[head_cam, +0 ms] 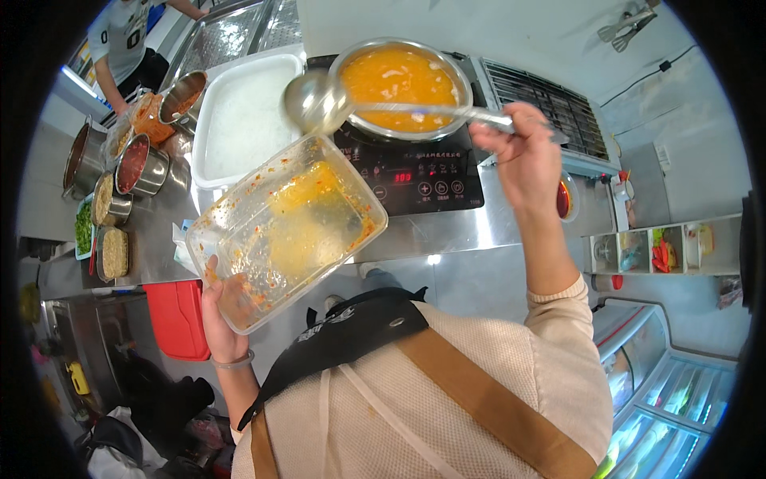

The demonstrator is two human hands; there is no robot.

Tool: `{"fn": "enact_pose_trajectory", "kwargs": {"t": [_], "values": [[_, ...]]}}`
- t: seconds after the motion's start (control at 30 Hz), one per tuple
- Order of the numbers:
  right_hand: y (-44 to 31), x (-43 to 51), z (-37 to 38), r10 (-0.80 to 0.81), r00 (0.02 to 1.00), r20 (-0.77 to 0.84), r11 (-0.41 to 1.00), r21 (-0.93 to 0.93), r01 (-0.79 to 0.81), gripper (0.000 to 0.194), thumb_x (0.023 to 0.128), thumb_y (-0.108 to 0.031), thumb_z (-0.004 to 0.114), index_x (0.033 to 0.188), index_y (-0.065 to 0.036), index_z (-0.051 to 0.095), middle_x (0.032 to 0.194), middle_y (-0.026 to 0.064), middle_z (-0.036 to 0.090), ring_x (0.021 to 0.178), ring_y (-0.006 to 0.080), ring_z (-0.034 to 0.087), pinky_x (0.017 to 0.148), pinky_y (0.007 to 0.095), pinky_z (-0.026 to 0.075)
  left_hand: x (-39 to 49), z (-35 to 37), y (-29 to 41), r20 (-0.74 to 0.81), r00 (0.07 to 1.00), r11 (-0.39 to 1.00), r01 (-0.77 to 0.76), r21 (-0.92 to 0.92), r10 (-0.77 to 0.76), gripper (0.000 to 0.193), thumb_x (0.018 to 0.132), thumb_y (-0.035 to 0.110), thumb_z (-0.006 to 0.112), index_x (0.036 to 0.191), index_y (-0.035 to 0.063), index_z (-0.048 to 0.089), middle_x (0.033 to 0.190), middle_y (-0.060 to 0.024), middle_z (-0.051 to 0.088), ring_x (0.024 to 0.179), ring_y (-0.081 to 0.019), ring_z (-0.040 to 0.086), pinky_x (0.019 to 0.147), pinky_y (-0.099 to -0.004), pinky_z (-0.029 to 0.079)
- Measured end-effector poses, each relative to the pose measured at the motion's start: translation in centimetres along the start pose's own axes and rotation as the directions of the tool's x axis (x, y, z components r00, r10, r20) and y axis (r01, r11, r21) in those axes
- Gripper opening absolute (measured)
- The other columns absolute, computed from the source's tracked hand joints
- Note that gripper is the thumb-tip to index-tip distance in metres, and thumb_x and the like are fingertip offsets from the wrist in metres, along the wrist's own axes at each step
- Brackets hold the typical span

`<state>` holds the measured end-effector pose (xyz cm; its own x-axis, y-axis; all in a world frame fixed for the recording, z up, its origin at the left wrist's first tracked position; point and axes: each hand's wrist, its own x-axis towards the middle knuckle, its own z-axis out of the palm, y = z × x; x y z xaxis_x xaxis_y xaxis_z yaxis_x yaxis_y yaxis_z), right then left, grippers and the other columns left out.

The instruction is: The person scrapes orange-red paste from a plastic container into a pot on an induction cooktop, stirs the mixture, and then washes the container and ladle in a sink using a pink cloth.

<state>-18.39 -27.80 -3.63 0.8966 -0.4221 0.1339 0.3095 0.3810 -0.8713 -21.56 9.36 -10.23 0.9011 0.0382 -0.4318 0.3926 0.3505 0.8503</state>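
Observation:
My left hand (224, 311) grips the lower left corner of a clear plastic container (287, 239), tilted, with yellow liquid and red-orange residue inside. My right hand (526, 155) holds the handle of a metal ladle (317, 103). The ladle's bowl, blurred, is above the container's far edge, between a white tub and a metal pot. The pot (398, 90) holds orange liquid and stands on a black induction cooker (413, 185) with a lit display. The white tub (242, 120) holds a cloudy, whitish liquid.
Metal pots (140, 164) and containers of chopped ingredients (114, 254) line the counter's left side. A grill rack (538, 108) and a bowl of red liquid (565, 196) are at right. A red bin (176, 320) stands below the counter. Another person (128, 48) is at upper left.

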Motion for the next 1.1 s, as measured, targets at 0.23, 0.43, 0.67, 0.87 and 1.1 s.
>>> {"fn": "enact_pose_trajectory", "kwargs": {"t": [0.23, 0.43, 0.67, 0.87, 1.1], "values": [[-0.8, 6.5, -4.2, -0.345, 0.928, 0.140, 0.852, -0.367, 0.372, 0.014, 0.083, -0.006, 0.042, 0.089, 0.006, 0.047, 0.080, 0.0174, 0.056, 0.074, 0.0268, 0.061, 0.067, 0.0322, 0.050, 0.7, 0.9, -2.4, -0.120, 0.993, 0.996, -0.002, -0.085, -0.008, 0.058, 0.078, 0.036, 0.042, 0.128, 0.0109, 0.027, 0.100, -0.0139, 0.048, 0.090, -0.0233, 0.048, 0.073, -0.0363, 0.044], [1.3, 10.0, -6.6, -0.447, 0.751, 0.486, 0.671, -0.373, 0.640, 0.011, 0.082, 0.000, 0.044, 0.089, 0.005, 0.051, 0.081, 0.0127, 0.056, 0.077, 0.0195, 0.058, 0.068, 0.0277, 0.049, 0.7, 1.3, -4.0, -0.160, 0.987, 0.990, -0.050, -0.131, 0.029, 0.055, 0.078, 0.033, 0.042, 0.127, 0.0114, 0.029, 0.103, -0.0124, 0.048, 0.093, -0.0228, 0.047, 0.077, -0.0374, 0.043], [2.2, 12.2, -7.3, -0.401, 0.595, 0.696, 0.444, -0.421, 0.791, 0.011, 0.074, 0.007, 0.050, 0.083, 0.003, 0.056, 0.083, 0.0114, 0.059, 0.074, 0.0197, 0.056, 0.065, 0.0260, 0.044, -0.4, 3.1, -4.0, -0.290, 0.957, 0.984, -0.083, -0.155, 0.035, 0.054, 0.078, 0.030, 0.044, 0.126, 0.0115, 0.030, 0.090, -0.0078, 0.049, 0.084, -0.0175, 0.046, 0.068, -0.0326, 0.044], [2.7, 13.1, -7.9, -0.315, 0.603, 0.733, 0.493, -0.417, 0.764, 0.010, 0.080, 0.002, 0.047, 0.087, 0.005, 0.053, 0.089, 0.0157, 0.056, 0.082, 0.0222, 0.058, 0.075, 0.0299, 0.045, -0.8, 4.5, -4.0, -0.325, 0.946, 0.992, -0.036, -0.120, -0.005, 0.055, 0.077, 0.030, 0.043, 0.127, 0.0122, 0.027, 0.088, -0.0080, 0.050, 0.081, -0.0167, 0.046, 0.064, -0.0318, 0.044], [3.4, 14.1, -7.9, -0.306, 0.554, 0.774, 0.475, -0.380, 0.794, 0.012, 0.081, 0.000, 0.048, 0.090, 0.006, 0.052, 0.089, 0.0157, 0.055, 0.082, 0.0240, 0.058, 0.075, 0.0312, 0.046, -1.2, 4.9, -4.0, -0.344, 0.939, 0.990, -0.065, -0.128, 0.018, 0.056, 0.077, 0.029, 0.044, 0.128, 0.0124, 0.026, 0.088, -0.0074, 0.049, 0.080, -0.0167, 0.046, 0.065, -0.0329, 0.045]]}}
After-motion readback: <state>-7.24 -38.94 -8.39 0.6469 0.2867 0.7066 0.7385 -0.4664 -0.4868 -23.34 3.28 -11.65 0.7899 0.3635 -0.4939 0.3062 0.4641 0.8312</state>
